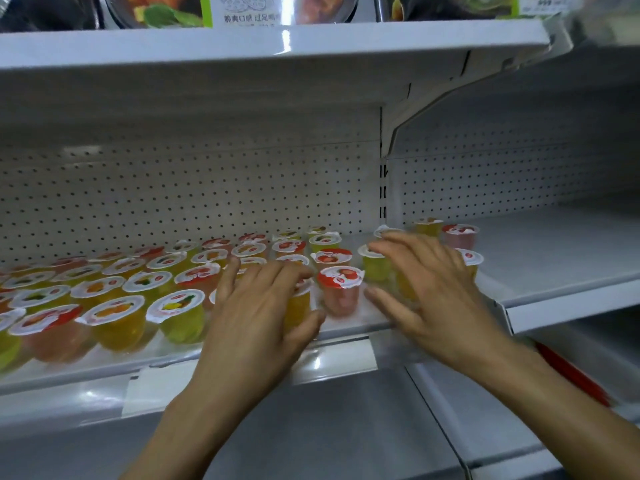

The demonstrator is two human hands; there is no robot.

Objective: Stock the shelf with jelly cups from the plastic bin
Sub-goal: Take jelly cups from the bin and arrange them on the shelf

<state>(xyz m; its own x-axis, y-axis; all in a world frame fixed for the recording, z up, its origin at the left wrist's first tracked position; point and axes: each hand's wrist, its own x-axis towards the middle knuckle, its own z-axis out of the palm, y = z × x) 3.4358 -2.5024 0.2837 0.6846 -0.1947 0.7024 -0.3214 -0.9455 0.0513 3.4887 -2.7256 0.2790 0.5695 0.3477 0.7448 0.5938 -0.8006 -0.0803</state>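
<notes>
Several jelly cups (114, 317) with printed foil lids, yellow, orange and pink, stand in rows on the white shelf (346, 323). My left hand (256, 306) lies palm down over the front cups, fingers spread on the lids and thumb against the side of an orange cup (300, 306). A pink cup with a red lid (341, 289) stands between my hands. My right hand (426, 282), blurred, hovers with spread fingers over the cups at the row's right end, partly hiding a yellow cup (375, 266). The plastic bin is out of view.
A perforated white back panel (207, 188) rises behind the cups. An upper shelf (277, 43) holds packaged food. To the right, past the bracket (391, 140), lies a neighbouring shelf bay (554, 251). A price strip (242, 372) runs along the front edge.
</notes>
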